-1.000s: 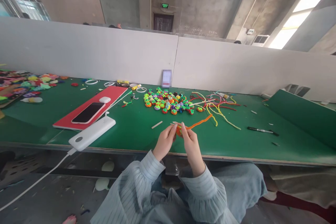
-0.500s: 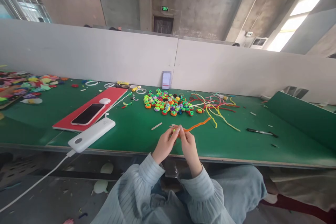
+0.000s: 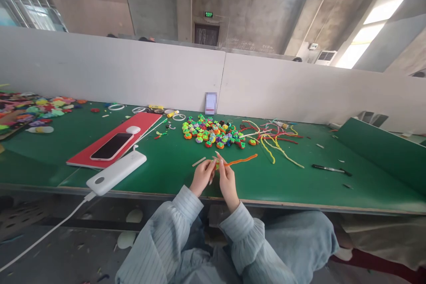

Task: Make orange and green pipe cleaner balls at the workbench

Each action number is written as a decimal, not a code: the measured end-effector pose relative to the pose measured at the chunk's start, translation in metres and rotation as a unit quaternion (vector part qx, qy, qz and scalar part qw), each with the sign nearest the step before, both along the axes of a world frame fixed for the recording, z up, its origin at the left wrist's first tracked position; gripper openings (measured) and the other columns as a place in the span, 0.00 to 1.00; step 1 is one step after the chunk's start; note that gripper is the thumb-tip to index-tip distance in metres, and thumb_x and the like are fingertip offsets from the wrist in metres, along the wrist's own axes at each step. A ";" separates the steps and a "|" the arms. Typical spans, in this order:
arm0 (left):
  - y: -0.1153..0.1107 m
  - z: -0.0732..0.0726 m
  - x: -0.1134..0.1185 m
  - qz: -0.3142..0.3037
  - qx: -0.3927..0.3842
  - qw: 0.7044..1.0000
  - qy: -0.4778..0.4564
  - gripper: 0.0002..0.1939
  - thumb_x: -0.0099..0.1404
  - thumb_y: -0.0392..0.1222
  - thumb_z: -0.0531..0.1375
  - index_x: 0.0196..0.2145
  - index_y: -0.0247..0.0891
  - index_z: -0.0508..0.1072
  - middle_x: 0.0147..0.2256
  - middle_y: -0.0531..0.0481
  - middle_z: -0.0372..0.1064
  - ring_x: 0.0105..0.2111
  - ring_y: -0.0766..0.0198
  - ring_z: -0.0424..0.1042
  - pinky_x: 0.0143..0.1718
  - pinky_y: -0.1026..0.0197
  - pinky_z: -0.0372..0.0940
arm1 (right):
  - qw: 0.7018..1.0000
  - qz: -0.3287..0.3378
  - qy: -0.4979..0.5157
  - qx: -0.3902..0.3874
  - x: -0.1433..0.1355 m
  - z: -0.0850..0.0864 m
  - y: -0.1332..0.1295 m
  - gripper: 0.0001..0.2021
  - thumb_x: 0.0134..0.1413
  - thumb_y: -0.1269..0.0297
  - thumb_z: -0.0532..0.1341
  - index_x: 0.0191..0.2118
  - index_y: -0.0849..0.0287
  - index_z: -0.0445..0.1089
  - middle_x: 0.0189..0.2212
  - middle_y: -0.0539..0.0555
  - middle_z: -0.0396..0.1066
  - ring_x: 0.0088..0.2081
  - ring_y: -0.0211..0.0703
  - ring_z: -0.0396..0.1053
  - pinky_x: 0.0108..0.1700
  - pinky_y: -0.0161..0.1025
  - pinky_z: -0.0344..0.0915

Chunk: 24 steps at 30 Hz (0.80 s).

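Observation:
An orange pipe cleaner (image 3: 244,159) runs out to the right from between my fingertips, above the front part of the green table. My left hand (image 3: 201,175) is closed, pinching the inner end, where a bit of yellow-green shows. Against it, my right hand (image 3: 227,182) pinches the same pipe cleaner with its fingers pressed together. The fingers hide most of the held end. Just beyond my left hand lies a small flat wooden stick (image 3: 199,162). Behind both hands is a pile of small colourful fuzzy pieces (image 3: 213,132), many with green tops.
Loose pipe cleaners (image 3: 276,142) spread right of the pile, with a black marker (image 3: 329,169) farther right. On the left are a red folder (image 3: 143,125), a phone (image 3: 111,146) and a white power bank (image 3: 116,172) with a cable. A small screen (image 3: 211,103) leans on the partition (image 3: 159,71).
Both hands have shifted a little left with the orange pipe cleaner. Its free end has moved left too, and my right fingers now point more upward.

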State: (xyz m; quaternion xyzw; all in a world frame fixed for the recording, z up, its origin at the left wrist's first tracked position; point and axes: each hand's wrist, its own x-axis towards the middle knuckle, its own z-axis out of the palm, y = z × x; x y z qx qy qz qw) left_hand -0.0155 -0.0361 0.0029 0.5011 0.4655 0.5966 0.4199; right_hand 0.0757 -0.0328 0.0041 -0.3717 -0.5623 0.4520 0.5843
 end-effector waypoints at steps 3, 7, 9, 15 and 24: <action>0.001 -0.004 -0.001 0.022 -0.019 0.999 -0.014 0.21 0.58 0.57 0.53 0.19 0.37 0.59 0.12 0.60 0.52 0.09 0.74 0.52 0.09 0.70 0.48 | 0.999 -0.014 -0.032 0.009 -0.003 -0.006 -0.002 0.21 0.55 0.53 0.52 0.50 0.60 0.68 0.44 0.56 0.72 0.45 0.46 0.68 0.49 0.45 0.61; 0.000 -0.004 -0.003 0.036 -0.040 0.998 -0.034 0.21 0.57 0.57 0.54 0.19 0.37 0.60 0.11 0.60 0.53 0.09 0.74 0.53 0.08 0.70 0.46 | 0.999 -0.016 -0.043 0.029 -0.003 -0.010 -0.003 0.20 0.55 0.54 0.53 0.49 0.59 0.69 0.46 0.56 0.71 0.48 0.47 0.66 0.52 0.44 0.59; -0.001 -0.004 -0.003 0.038 -0.041 0.998 -0.037 0.21 0.57 0.57 0.54 0.19 0.37 0.61 0.12 0.60 0.53 0.09 0.74 0.53 0.08 0.70 0.46 | 0.998 -0.016 -0.049 0.022 -0.002 -0.012 -0.002 0.20 0.54 0.53 0.53 0.48 0.58 0.70 0.44 0.55 0.72 0.46 0.48 0.67 0.50 0.45 0.61; -0.005 -0.002 0.000 0.033 -0.028 0.999 -0.013 0.21 0.57 0.58 0.54 0.19 0.37 0.62 0.13 0.59 0.54 0.09 0.74 0.55 0.08 0.70 0.47 | 0.998 0.019 0.034 -0.048 0.005 -0.010 -0.001 0.21 0.51 0.50 0.55 0.42 0.61 0.73 0.44 0.57 0.72 0.45 0.50 0.68 0.43 0.45 0.67; 0.000 -0.006 -0.004 0.113 -0.018 0.983 -0.144 0.22 0.58 0.59 0.52 0.20 0.38 0.56 0.12 0.62 0.49 0.10 0.76 0.49 0.10 0.70 0.45 | 0.989 0.004 0.129 -0.072 0.012 0.000 -0.009 0.19 0.52 0.50 0.55 0.30 0.62 0.73 0.30 0.57 0.74 0.34 0.45 0.72 0.39 0.43 0.67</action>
